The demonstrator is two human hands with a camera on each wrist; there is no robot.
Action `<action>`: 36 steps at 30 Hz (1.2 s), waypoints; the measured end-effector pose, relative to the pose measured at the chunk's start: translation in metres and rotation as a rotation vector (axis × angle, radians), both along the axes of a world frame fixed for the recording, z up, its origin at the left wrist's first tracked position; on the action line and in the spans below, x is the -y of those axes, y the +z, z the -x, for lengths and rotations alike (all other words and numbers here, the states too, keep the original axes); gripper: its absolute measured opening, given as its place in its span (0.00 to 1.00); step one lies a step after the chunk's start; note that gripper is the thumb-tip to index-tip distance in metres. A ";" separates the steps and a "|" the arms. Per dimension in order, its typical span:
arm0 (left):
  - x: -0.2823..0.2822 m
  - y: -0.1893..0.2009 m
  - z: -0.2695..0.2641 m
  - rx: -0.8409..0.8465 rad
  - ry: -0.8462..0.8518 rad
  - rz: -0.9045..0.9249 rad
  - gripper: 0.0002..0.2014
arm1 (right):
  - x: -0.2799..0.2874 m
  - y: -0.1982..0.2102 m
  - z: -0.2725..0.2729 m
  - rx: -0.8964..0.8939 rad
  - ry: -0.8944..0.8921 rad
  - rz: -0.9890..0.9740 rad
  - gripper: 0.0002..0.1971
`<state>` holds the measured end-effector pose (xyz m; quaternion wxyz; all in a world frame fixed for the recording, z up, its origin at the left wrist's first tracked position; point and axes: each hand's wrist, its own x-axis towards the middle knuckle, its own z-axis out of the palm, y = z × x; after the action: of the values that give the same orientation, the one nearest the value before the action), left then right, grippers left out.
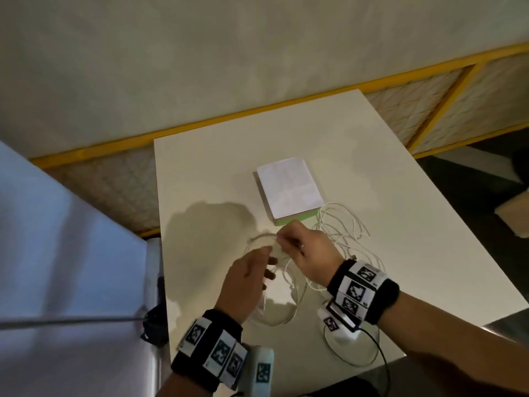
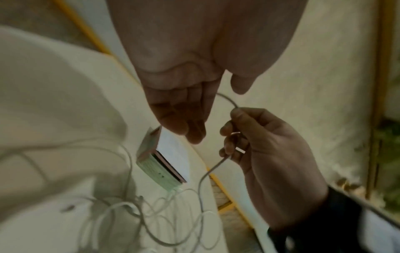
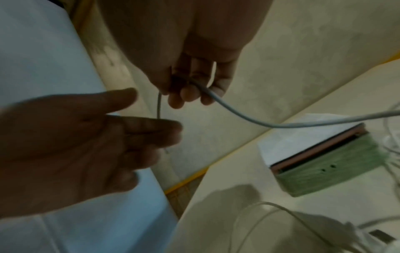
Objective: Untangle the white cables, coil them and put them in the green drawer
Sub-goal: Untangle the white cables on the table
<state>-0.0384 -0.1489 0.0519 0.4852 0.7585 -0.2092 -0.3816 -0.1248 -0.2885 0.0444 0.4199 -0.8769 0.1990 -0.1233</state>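
Observation:
Several white cables (image 1: 345,229) lie tangled on the white table (image 1: 200,181), right of and in front of a small box with a white top and a green drawer (image 1: 297,219) front. My right hand (image 1: 306,247) grips one cable (image 3: 238,116) in its curled fingers (image 2: 229,143). A short stretch of that cable (image 2: 227,99) runs to my left hand (image 1: 252,276). There it slips in among the nearly straight fingers (image 3: 147,130), thumb held apart. Both hands hover above the table just in front of the drawer (image 3: 335,171). More loops (image 1: 274,313) hang and lie under the left hand.
A pale blue-grey surface (image 1: 57,224) stands close on the left. Yellow-framed panels (image 1: 257,110) run behind the table along the wall. A dark object (image 1: 154,325) sits at the table's left edge. A cardboard piece (image 1: 515,216) lies off to the right.

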 end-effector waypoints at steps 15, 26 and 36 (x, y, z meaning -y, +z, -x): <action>-0.023 0.005 -0.102 -0.242 0.564 0.420 0.16 | 0.033 -0.043 0.014 -0.392 -0.111 0.076 0.15; -0.003 0.006 -0.034 0.008 0.070 0.171 0.26 | -0.023 0.015 -0.034 -0.005 0.071 -0.021 0.10; -0.005 -0.009 -0.078 -0.231 0.489 0.381 0.15 | -0.020 -0.024 0.003 -0.304 0.045 -0.038 0.08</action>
<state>0.0400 -0.1439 0.0428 0.7161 0.6335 -0.0321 -0.2912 -0.1283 -0.2688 0.0202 0.4040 -0.8816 0.2429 0.0242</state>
